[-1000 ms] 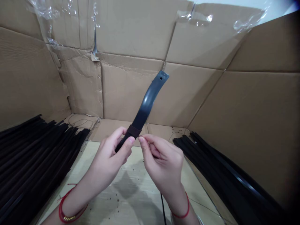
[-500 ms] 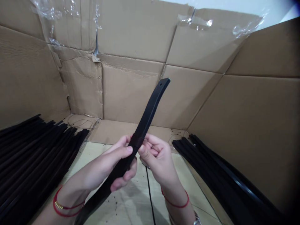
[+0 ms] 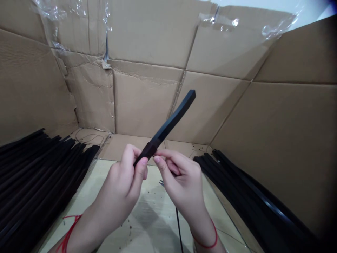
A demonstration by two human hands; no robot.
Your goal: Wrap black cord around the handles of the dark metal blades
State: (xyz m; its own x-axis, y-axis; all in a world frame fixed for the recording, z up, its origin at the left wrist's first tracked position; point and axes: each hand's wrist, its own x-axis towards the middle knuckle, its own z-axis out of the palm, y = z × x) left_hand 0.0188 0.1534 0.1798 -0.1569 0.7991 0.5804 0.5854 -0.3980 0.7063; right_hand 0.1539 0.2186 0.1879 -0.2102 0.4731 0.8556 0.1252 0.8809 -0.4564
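head: cardboard enclosure [image 3: 147,102] (black piles [image 3: 44,186] inside), hands [image 3: 119,188] [image 3: 184,179] pinch a strip [image 3: 175,119] at its band [image 3: 154,143].

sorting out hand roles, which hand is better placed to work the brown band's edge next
Probably the right hand: its fingertips pinch together right beside the dark brown band, while the left hand grips the black strip.

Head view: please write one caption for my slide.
The left hand grips a black strip while the right hand pinches beside its dark band.
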